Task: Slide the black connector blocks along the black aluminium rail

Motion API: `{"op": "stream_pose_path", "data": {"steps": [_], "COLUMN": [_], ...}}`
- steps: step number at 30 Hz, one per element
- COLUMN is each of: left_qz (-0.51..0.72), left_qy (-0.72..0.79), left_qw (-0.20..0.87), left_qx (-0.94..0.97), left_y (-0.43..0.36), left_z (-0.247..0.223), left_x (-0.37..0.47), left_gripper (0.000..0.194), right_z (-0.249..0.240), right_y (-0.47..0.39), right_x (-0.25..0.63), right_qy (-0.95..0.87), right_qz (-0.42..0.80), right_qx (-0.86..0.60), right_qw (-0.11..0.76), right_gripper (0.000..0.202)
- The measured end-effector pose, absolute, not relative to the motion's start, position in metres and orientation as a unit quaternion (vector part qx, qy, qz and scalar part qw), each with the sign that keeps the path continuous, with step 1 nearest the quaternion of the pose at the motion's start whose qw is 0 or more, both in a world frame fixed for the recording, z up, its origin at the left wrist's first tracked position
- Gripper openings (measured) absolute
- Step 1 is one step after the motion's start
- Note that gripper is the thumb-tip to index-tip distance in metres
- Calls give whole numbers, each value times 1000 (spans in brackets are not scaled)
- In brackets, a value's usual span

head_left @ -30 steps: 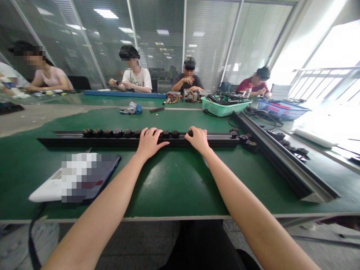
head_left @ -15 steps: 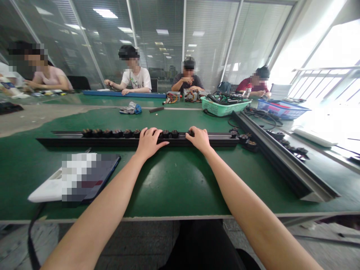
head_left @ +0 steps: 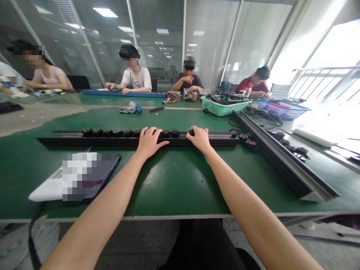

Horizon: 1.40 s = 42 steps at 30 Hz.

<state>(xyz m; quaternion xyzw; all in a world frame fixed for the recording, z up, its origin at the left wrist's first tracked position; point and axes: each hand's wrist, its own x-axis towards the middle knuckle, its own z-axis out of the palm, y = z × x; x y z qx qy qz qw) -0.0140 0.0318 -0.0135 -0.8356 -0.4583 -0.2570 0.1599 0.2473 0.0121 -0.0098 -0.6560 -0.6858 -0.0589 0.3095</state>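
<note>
A long black metal channel lies crosswise on the green table, with a row of small black socket modules seated in it; coppery contacts show on their tops. My left hand grips the channel near its middle, fingers curled over the modules and thumb along the front wall. To its right, two modules stand in the groove between my hands. Pinched in my right hand is another black socket module, held at the groove and mostly hidden by the fingers.
Loose modules lie by the channel's right end. A second channel runs diagonally at right. A green basket of cables and a blue basket stand behind. A tablet-like device lies front left. Several people sit across the table.
Both hands stay almost in place; my right hand shifts very slightly at the module. Across the table, a person's hand moves a little to the right.
</note>
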Motion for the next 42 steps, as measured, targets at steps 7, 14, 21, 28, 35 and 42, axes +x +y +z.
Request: {"op": "stream_pose_path", "data": {"steps": [7,14,21,28,35,42], "left_qz": [-259,-256,-263,-258,-255,-255], "left_qy": [-463,-462,-461,-461,-463,-462], "left_qw": [147,156,144,143,155,152], "left_qx": [-835,-835,-835,-837,-835,-836], "left_y": [32,31,31,31,32,32], "left_z": [-14,-13,-13,-13,-14,-13], "left_x": [-14,-14,-14,-14,-14,-14], "left_gripper": [57,56,56,59,56,57], "right_z": [-10,-9,-10,-10,-8,-10], "right_y": [12,12,12,13,11,12], "right_x": [247,248,248,247,253,264], "right_qy": [-680,-678,-676,-675,-681,-695], "right_qz": [-63,-60,-64,-58,-62,-28], "right_qx": [-662,-663,-663,-665,-665,-644], "right_qw": [309,310,315,313,299,319], "right_gripper": [22,22,22,22,25,30]}}
